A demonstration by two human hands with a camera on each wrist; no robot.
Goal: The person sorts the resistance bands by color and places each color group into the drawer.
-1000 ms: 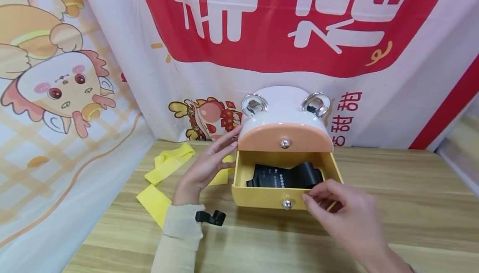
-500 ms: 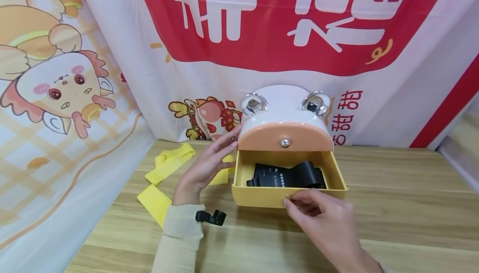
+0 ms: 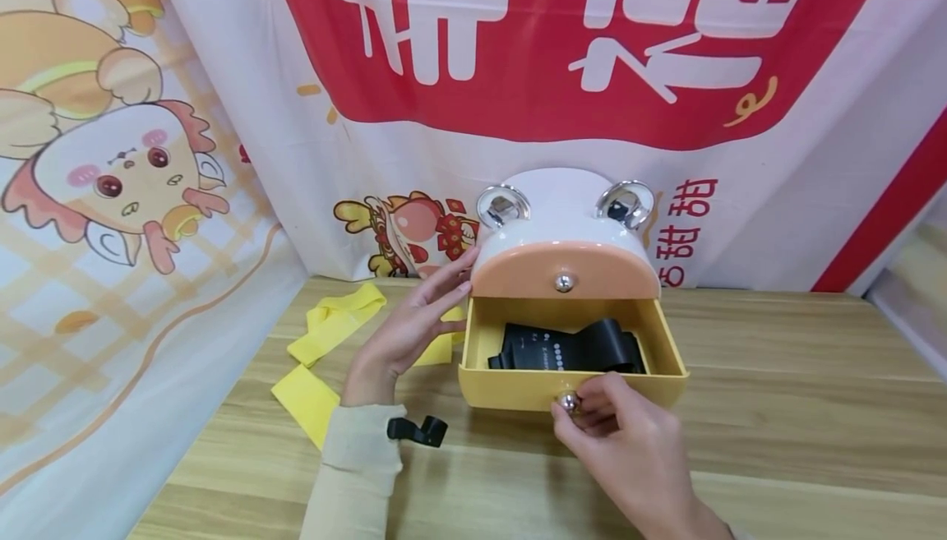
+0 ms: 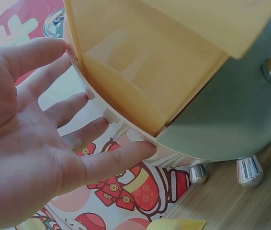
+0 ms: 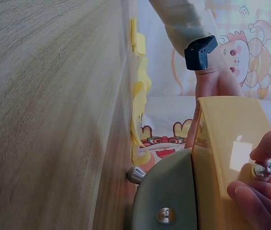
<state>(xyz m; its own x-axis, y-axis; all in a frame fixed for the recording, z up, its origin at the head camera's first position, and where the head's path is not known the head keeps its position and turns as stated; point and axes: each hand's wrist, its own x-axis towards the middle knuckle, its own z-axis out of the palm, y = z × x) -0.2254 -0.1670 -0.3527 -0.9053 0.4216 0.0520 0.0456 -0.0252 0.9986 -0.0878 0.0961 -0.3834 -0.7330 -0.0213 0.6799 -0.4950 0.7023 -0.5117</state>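
A small rounded cabinet (image 3: 570, 211) with silver eye-like rings stands against the backdrop. Its yellow drawer (image 3: 506, 392) is pulled out, holding black band-like strips (image 3: 592, 348) with white print. My right hand (image 3: 629, 445) pinches the drawer's silver knob (image 5: 262, 170) between thumb and fingers, as the right wrist view shows. My left hand (image 3: 407, 330) rests straight, spread fingertips on the cabinet's left side, plainly seen in the left wrist view. Above the yellow drawer, an orange drawer (image 3: 518, 273) is closed; a green front (image 4: 231, 115) with a silver knob shows below it.
Yellow strips (image 3: 336, 326) lie on the wooden table (image 3: 799, 408) left of the cabinet, partly behind my left arm. A black wrist mount (image 3: 417, 431) sits on the left sleeve. A printed curtain (image 3: 414, 137) hangs directly behind the cabinet.
My right hand has moved left along the yellow drawer's front, from near its right corner to the knob. My left hand and the drawer look unmoved.
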